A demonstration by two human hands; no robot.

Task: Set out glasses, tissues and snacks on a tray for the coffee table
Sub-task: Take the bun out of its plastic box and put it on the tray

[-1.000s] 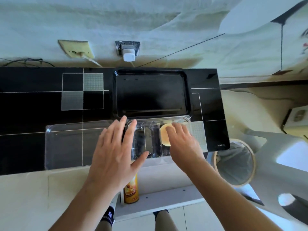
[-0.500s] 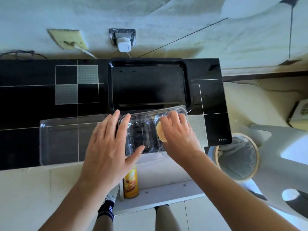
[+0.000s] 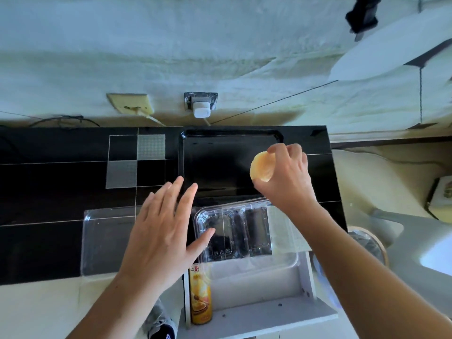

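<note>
A black tray [image 3: 212, 148] lies on the black table [image 3: 49, 192], against the wall. In front of it sits a clear plastic snack box [image 3: 234, 231] with its lid [image 3: 105, 241] folded open to the left; its compartments look empty. My right hand [image 3: 286, 174] holds a round pale-yellow pastry [image 3: 260, 167] in its fingers above the tray's right part. My left hand [image 3: 163, 231] is spread flat with straight fingers over the box's left edge and lid, thumb reaching into the box.
A yellow chips can [image 3: 200, 294] stands on a white shelf [image 3: 256, 311] below the table edge. A lined waste bin [image 3: 367, 243] and a white chair [image 3: 415, 245] sit to the right. A charger [image 3: 201, 111] is plugged in on the wall.
My right hand has lifted the pastry out of the box's right compartment and carried it up over the tray. My left hand stays spread on the box.
</note>
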